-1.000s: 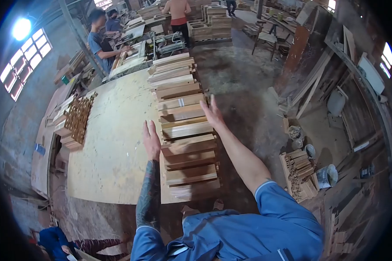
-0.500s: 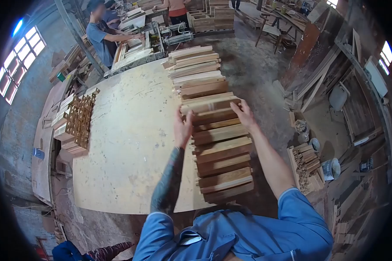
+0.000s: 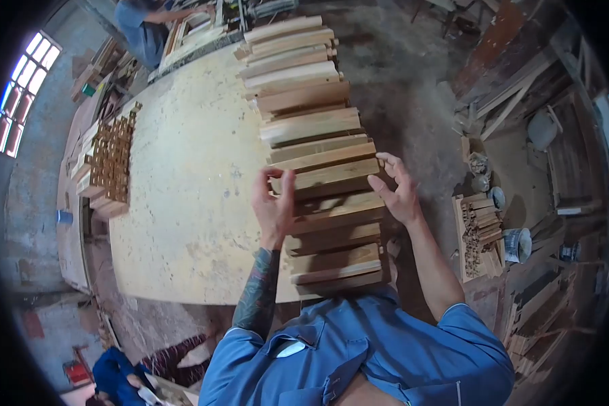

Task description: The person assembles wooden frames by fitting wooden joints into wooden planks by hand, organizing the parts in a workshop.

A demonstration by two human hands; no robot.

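Head view: hands (image 3: 273, 210) (image 3: 400, 195), grip parted, flank slats (image 3: 328, 177) on scuffed tabletop (image 3: 189, 189) beside dusty floor (image 3: 409, 115)

Wooden pieces (image 3: 321, 160) in a row

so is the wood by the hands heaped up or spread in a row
Spread in a row: the wood pieces lie side by side along one side of the pale table, with shadowed gaps between some.
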